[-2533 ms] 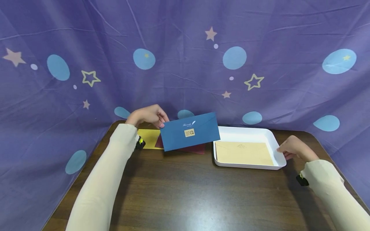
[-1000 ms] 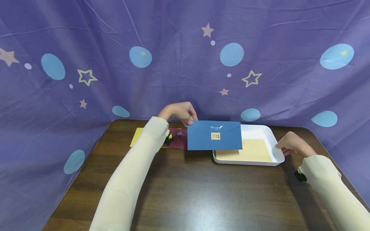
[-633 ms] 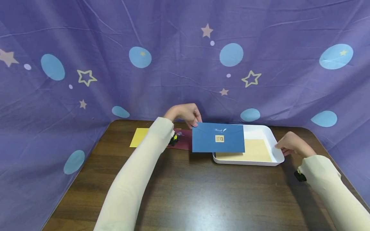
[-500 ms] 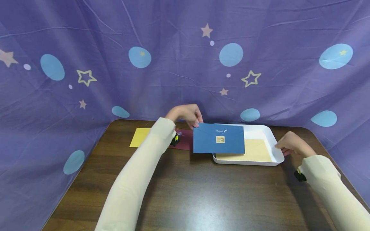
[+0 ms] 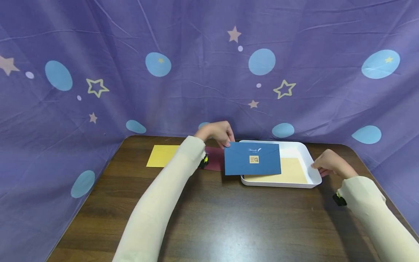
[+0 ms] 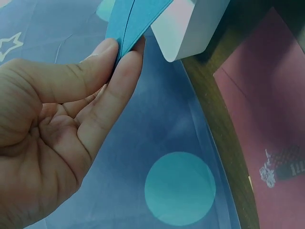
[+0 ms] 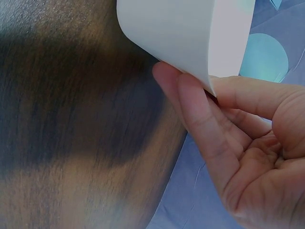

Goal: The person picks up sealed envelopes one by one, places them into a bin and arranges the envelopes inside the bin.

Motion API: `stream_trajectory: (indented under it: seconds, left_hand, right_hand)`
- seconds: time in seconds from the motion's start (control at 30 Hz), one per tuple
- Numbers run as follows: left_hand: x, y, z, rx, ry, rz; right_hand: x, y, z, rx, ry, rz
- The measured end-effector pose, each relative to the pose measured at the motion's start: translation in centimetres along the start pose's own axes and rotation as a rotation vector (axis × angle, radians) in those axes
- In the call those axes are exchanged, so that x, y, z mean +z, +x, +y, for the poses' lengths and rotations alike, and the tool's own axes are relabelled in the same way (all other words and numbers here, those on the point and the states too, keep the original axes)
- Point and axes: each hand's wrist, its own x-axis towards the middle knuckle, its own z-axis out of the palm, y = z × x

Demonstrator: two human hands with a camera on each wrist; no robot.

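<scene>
Between thumb and fingers, my left hand pinches a blue envelope by its far left corner. The envelope overlaps the left part of a white tray, hiding some of it; its left end sticks out past the tray's left wall. A cream envelope lies inside the tray, partly covered by the blue one. At the tray's right wall, my right hand grips the rim, thumb inside and fingers outside. In the left wrist view the left thumb and fingers hold the corner of the blue envelope.
A yellow envelope lies on the brown table to the left. Beside it is a dark red envelope, partly hidden by the left sleeve and the blue envelope. A purple patterned curtain hangs behind the table's far edge.
My left hand has carried the blue envelope rightward from above the red and yellow envelopes to over the tray, lowering slightly of late. The right hand stays on the tray rim.
</scene>
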Motion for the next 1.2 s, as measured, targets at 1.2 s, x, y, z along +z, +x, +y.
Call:
stream_trajectory:
  seconds: [1.2]
  left_hand:
    - [4.0, 3.6, 2.2, -0.044, -0.017, 0.068]
  right_hand:
    - [0.0, -0.1, 0.1, -0.046, 0.018, -0.021]
